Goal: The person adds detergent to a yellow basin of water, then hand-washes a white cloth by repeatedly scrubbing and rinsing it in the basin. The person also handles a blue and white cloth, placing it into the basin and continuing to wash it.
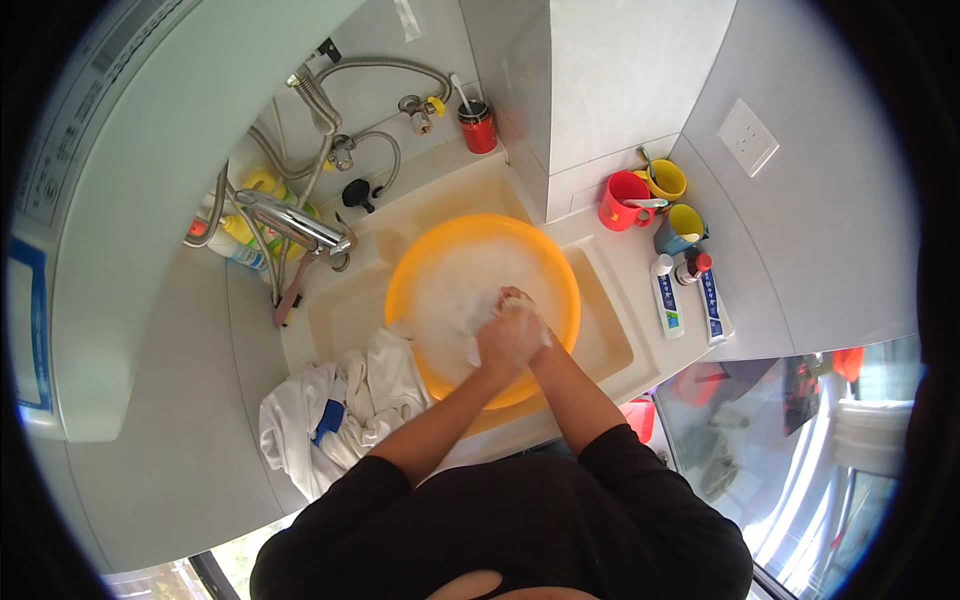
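Inside an orange plastic basin (400, 300), my two hands are pressed together over cloudy, sudsy water (454, 270). My left hand (511, 337) is closed on a bunch of wet white cloth (474, 351), which shows at its edge. Just beyond it, my right hand (519, 300) grips the same bunch, partly covered by foam and by the left hand. Most of the cloth is hidden by fingers and suds. A white garment (382, 367) with a blue patch (328, 421) lies heaped over the sink's left front edge, against the basin.
The basin rests in a rectangular sink (611, 322). A chrome faucet (292, 221) leans in from the left, near bottles (244, 251) and a pink-handled brush (292, 292). On the right ledge stand a red mug (621, 201), other cups and toothpaste tubes (667, 304). A red can (478, 133) stands behind.
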### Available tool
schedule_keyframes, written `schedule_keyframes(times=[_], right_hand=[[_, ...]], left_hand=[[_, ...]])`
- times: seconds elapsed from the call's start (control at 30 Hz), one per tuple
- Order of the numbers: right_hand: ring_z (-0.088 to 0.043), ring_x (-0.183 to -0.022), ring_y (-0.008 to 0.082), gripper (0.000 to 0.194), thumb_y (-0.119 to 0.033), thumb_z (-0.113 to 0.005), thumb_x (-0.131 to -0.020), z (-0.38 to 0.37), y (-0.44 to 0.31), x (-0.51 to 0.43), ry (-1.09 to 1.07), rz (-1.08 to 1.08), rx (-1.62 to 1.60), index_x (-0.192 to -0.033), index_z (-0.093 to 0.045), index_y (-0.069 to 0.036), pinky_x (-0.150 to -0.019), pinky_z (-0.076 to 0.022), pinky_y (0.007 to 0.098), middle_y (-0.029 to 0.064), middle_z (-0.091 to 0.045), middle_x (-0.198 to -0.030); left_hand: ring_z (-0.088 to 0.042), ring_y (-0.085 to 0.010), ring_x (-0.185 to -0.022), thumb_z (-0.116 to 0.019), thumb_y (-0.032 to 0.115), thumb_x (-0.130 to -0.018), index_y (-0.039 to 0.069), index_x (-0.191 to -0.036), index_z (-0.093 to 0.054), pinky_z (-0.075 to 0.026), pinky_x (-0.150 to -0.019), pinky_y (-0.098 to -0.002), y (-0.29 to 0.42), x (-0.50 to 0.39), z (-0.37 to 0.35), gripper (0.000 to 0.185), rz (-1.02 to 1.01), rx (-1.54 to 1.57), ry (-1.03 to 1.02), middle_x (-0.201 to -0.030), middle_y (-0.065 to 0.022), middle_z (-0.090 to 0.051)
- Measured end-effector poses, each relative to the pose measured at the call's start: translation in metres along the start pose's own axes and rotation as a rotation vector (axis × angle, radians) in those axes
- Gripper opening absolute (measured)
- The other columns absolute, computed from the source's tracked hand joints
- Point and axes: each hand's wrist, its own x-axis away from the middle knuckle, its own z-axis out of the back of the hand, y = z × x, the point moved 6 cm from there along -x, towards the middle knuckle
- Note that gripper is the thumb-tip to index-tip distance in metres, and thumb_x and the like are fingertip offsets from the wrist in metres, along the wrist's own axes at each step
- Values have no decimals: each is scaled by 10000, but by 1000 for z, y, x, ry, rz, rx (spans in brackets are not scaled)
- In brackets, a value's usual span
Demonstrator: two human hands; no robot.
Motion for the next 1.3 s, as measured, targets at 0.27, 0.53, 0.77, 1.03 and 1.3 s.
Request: schedule_keyframes(times=[0.27, 0.53, 0.77, 1.03, 1.3], right_hand=[[-661, -953, 274, 293, -321, -614, -970, -31, -19, 12, 611, 123, 256, -1122, -640, -71, -861, -553, 415, 86, -680, -1021], [-659, -964, 317, 547, -331, -691, -904, 19, -63, 29, 972, 333, 911, -1299, -550, 19, -900, -515, 421, 137, -669, -1146], [-652, -952, 309, 516, -374, -650, -910, 39, -40, 16, 1042, 228, 1161, -1259, -583, 0, -842, -535, 437, 162, -669, -1120], [-655, -930, 284, 359, -349, -548, -959, 13, -9, -11, 140, 77, 172, -1146, -629, -53, -833, -547, 441, 136, -685, -1074], [-664, -859, 260, 280, -308, -473, -999, -7, 5, -11, 448, 46, 205, -1050, -662, -108, -794, -560, 436, 85, -709, -1034]], left_hand=[[-677, -400, -852, -515, 389, -1005, 105, -1073, -664, -529, -740, -523, -120, -68, -16, 328, 311, 15, -111, -1003, -183, -675], [-652, -409, -965, -632, 356, -920, 51, -1043, -706, -525, -817, -545, -80, -16, -40, 337, -406, -214, -337, -981, -207, -653], [-666, -383, -995, -705, 291, -870, 12, -1236, -607, -549, -856, -485, -118, -42, -44, 470, 185, -90, -343, -1052, -213, -672], [-689, -407, -882, -565, 403, -968, 72, -987, -696, -550, -809, -498, -14, 0, -2, 357, 80, 168, -163, -957, -211, -708], [-669, -424, -772, -477, 381, -1004, 99, -815, -662, -521, -699, -526, -75, -30, 12, 387, 240, 72, -74, -811, -195, -692]])
